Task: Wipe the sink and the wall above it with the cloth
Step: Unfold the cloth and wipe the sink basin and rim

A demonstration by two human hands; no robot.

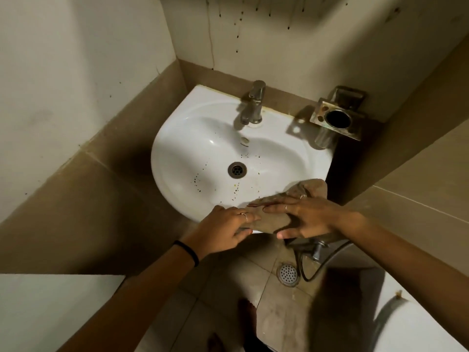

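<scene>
A white sink (177, 138) is fixed in a corner, with dark specks scattered around its drain (237, 170). A brown cloth (274, 219) lies draped over the sink's front right rim. My left hand (223, 229) grips the cloth's left end at the rim, thumb underneath. My right hand (304, 217) lies flat on the cloth with straight fingers, pressing it on the rim. The wall above the sink (279, 41) is pale and marked with dark drips and spots.
A metal tap (253, 102) stands at the sink's back. A rusty metal cup holder (337, 118) juts from the right wall. Below are a floor drain (288, 274), a hose with a valve (314, 252), and my bare foot (247, 318) on the tiles.
</scene>
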